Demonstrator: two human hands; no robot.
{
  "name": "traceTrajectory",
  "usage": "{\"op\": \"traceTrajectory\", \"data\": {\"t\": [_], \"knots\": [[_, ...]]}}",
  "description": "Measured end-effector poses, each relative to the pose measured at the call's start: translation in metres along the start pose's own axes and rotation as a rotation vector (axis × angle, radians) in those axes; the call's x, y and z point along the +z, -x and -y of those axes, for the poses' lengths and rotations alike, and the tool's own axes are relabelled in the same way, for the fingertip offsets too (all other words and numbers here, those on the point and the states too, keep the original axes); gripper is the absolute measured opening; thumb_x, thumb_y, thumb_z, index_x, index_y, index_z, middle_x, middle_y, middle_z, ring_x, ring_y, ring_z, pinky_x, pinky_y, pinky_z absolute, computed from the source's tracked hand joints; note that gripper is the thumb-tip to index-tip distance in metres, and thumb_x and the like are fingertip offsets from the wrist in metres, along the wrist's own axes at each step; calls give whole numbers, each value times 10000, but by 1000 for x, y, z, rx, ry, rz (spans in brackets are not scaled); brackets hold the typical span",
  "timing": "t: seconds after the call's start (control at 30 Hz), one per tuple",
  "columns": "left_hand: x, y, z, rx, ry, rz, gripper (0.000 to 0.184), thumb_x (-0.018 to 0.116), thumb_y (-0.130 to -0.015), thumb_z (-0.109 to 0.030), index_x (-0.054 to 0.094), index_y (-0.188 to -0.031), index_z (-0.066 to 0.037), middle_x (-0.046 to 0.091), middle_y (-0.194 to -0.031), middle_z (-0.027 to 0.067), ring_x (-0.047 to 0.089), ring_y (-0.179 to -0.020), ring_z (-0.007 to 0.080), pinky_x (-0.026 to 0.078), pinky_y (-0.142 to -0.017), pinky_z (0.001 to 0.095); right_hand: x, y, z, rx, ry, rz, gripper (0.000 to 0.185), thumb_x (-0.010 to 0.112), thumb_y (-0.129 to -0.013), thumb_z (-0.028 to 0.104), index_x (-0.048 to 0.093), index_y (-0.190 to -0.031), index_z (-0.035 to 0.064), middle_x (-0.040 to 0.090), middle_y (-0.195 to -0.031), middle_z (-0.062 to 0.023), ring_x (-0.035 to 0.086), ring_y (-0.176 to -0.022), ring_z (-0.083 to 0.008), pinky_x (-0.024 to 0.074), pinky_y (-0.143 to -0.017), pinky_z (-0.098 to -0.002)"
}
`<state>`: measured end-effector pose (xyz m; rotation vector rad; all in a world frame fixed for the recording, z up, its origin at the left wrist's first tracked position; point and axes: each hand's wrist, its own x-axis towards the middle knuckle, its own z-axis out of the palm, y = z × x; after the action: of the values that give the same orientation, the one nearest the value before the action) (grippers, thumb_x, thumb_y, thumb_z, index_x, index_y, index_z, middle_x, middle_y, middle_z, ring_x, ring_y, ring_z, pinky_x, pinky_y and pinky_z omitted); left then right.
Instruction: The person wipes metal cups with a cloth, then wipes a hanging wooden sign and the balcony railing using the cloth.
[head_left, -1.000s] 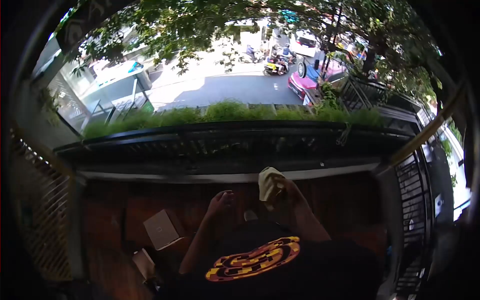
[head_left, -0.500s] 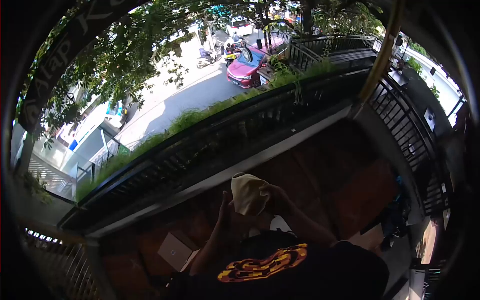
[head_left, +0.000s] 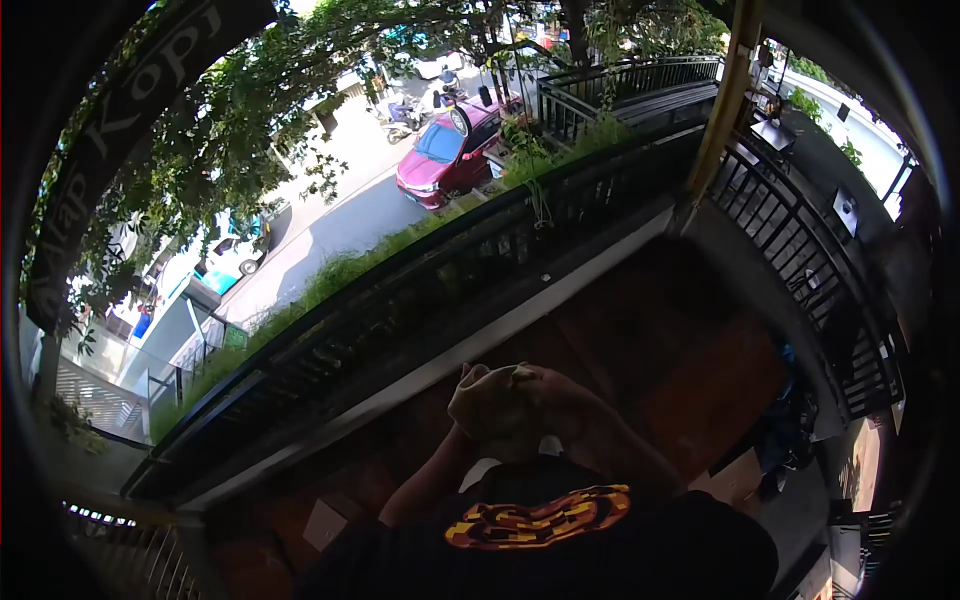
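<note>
A pale yellowish cloth [head_left: 495, 400] is bunched up in front of my chest, above the printed dark shirt [head_left: 540, 515]. My right hand [head_left: 545, 388] grips its right side with the fingers closed on it. At the cloth's left side is my left hand [head_left: 464, 428], mostly hidden behind the fabric, with only a fingertip showing at the upper left edge. How its fingers lie on the cloth is not visible.
A dark railing [head_left: 400, 300] with green plants runs across in front, above a pale ledge [head_left: 430, 372]. Below lies a reddish-brown floor [head_left: 700, 400] with a cardboard box [head_left: 324, 524]. Beyond the railing, a red car [head_left: 440, 160] stands on the street.
The view has tilted and turned right. My left hand, apart from the cloth at first, has come up against it. The cloth has drawn closer to my chest, still in my right hand.
</note>
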<state>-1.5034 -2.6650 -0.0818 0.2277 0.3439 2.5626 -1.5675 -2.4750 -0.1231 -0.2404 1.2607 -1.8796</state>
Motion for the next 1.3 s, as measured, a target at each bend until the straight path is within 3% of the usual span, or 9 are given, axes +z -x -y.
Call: {"op": "traceTrajectory", "data": {"t": [0.23, 0.37, 0.53, 0.77, 0.87, 0.93, 1.1, 1.17, 1.3], "knots": [[-97, -18, -30, -216, 165, -287, 428, 500, -1024, -242, 569, -1350, 26, 647, -1299, 183, 669, -1135, 279, 532, -988, 404, -36, -12, 40, -7, 489, -327, 504, 655, -959, 198, 486, -1406, 35, 610, -1269, -133, 610, -1151, -209, 489, -988, -339], [-5, -43, -70, -78, 119, -256, 457, 528, -1009, -257, 546, -1370, 23, 634, -1313, 181, 656, -1154, 284, 533, -983, 396, -82, -74, 29, 45, 339, -375, 508, 666, -951, 225, 503, -1386, 22, 625, -1203, -119, 623, -1072, -182, 527, -900, -340], [-52, -64, -175, 357, -97, -250, 550, 544, -998, -358, 507, -1414, 0, 603, -1352, 169, 620, -1207, 293, 522, -1013, 395, -115, -152, 50, 105, 266, -380, 483, 670, -941, 259, 550, -1335, 6, 647, -1050, -87, 635, -894, -144, 559, -742, -338], [-106, -129, -330, 759, -207, -159, 624, 559, -991, -453, 484, -1446, -33, 573, -1389, 150, 599, -1239, 309, 507, -1049, 397, -144, -288, 147, -47, 686, -425, 491, 670, -932, 276, 561, -1338, 23, 662, -1168, -127, 649, -1027, -238, 533, -880, -378], [-153, -197, -366, 766, -570, -513, 555, 530, -1013, -457, 527, -1378, -38, 569, -1386, 148, 617, -1184, 325, 522, -1000, 416, -161, -351, 185, -267, 1164, -497, 598, 660, -920, 272, 467, -1445, 60, 560, -1370, -192, 516, -1292, -336, 428, -1064, -462], [-213, -243, -371, 521, -1312, -750, 526, 550, -994, -396, 526, -1372, -31, 567, -1380, 176, 611, -1176, 339, 522, -971, 444, -164, -382, 195, -347, 1503, -536, 702, 673, -904, 289, 381, -1515, 101, 436, -1499, -207, 371, -1430, -375, 359, -1137, -515], [-241, -301, -298, 38, -2872, -255, 565, 494, -984, -216, 400, -1503, -12, 382, -1548, 245, 390, -1418, 370, 333, -1147, 506, -181, -429, 182, -16, 1691, -359, 953, 730, -853, 362, 174, -1613, 216, 117, -1670, -161, 49, -1552, -414, 249, -1182, -643], [-233, -290, -275, 365, -2710, -457, 592, 476, -988, -206, 358, -1537, -20, 312, -1603, 229, 298, -1491, 360, 248, -1207, 502, -175, -427, 178, 67, 1792, -358, 1120, 773, -788, 485, 89, -1637, 232, -23, -1702, -154, -41, -1555, -435, 177, -1235, -579], [-226, -290, -280, 351, -2605, -477, 612, 489, -963, -217, 384, -1539, -39, 321, -1619, 188, 284, -1510, 349, 175, -1247, 474, -186, -437, 174, 195, 1703, -289, 1194, 793, -766, 477, -4, -1636, 291, -126, -1706, -63, -147, -1554, -389, 152, -1205, -663]]}}
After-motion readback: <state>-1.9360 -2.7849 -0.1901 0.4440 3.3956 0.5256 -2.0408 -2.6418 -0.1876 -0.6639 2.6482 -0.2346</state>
